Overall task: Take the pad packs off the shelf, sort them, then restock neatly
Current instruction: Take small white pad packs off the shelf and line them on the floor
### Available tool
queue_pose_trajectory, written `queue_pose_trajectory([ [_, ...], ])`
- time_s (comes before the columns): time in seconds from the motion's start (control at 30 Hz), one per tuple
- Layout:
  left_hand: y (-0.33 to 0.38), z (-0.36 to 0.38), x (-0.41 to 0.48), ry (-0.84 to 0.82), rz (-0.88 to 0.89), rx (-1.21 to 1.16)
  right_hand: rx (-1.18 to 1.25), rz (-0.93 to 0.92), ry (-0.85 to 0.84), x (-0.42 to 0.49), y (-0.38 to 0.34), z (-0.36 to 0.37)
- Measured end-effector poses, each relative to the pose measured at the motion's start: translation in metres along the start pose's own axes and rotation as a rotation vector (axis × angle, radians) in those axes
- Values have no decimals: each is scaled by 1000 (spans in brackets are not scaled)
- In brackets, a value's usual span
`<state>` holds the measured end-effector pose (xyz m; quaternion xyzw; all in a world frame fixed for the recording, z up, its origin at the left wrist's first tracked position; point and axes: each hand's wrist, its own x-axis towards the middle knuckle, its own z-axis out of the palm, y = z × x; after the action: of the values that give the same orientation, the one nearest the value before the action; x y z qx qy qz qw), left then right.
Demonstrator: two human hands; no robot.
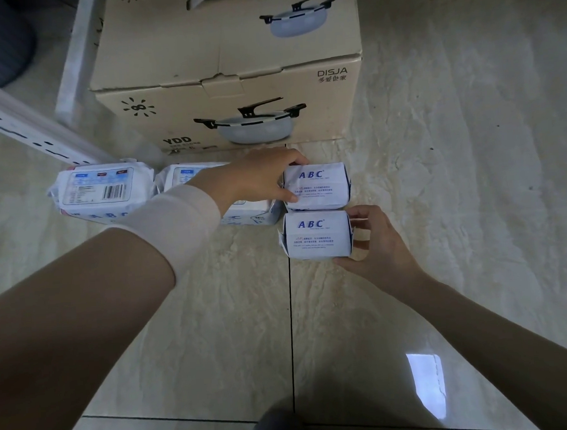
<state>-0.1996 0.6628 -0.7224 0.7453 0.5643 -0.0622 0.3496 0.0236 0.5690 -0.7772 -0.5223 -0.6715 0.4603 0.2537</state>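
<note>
Four pad packs lie on the tiled floor [437, 174], just in front of the cookware box [230, 102]. Left hand [257, 180] grips the far ABC pack [320, 188], fingers curled over its far edge, thumb on top. Right hand [375, 243] holds the near ABC pack [316, 236] at its right end, fingers curled. These two packs touch. Barcode pack [100, 191] and a half-hidden pack [252, 213] lie to the left, by the shelf upright [25, 133]. The packs look light, soft and slick-wrapped, so grip across the short sides, not the end flaps.
</note>
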Motion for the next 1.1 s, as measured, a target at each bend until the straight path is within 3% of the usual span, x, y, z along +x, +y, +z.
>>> queue_pose_trajectory([
  [0.43,4,-1,-2,-2,-8,-1,-89,-117,9,-4,2,0],
  [0.77,7,1,-7,2,-21,86,-159,-71,-56,-6,-4,-7],
  [0.93,49,-22,-42,93,-76,136,-267,92,-16,-20,-59,-48],
  [1.1,134,-83,-114,98,-123,163,-342,262,-26,-40,-176,-116],
])
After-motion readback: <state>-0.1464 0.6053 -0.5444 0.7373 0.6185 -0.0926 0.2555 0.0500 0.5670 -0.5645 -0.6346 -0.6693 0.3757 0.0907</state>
